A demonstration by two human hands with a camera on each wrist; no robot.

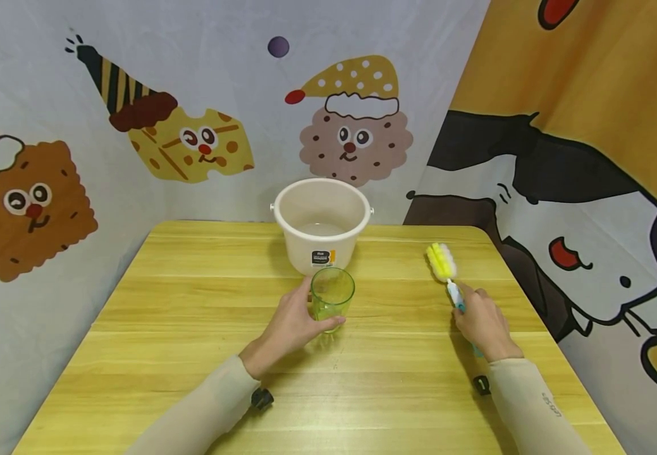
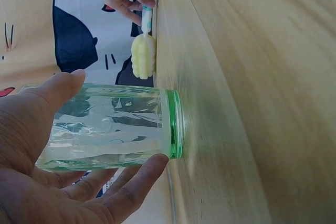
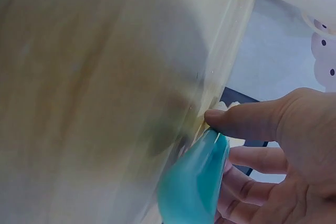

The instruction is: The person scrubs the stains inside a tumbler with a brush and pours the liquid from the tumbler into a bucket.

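Note:
A clear green plastic cup (image 1: 332, 297) stands upright on the table in front of the bucket. My left hand (image 1: 291, 325) holds it from the left, thumb on the near side and fingers round the far side; in the left wrist view the cup (image 2: 113, 127) has its base on the wood. Over on the right, my right hand (image 1: 484, 321) pinches the handle of a cup brush (image 1: 442, 262) with a yellow and white sponge head. The brush head points away from me, toward the back of the table. In the right wrist view, thumb and fingers meet the teal handle (image 3: 194, 182).
A white bucket (image 1: 322, 237) with a label on its front stands at the back middle of the wooden table (image 1: 191, 291), just behind the cup. Cloth with cartoon prints (image 1: 226, 63) hangs behind the table and along its right side.

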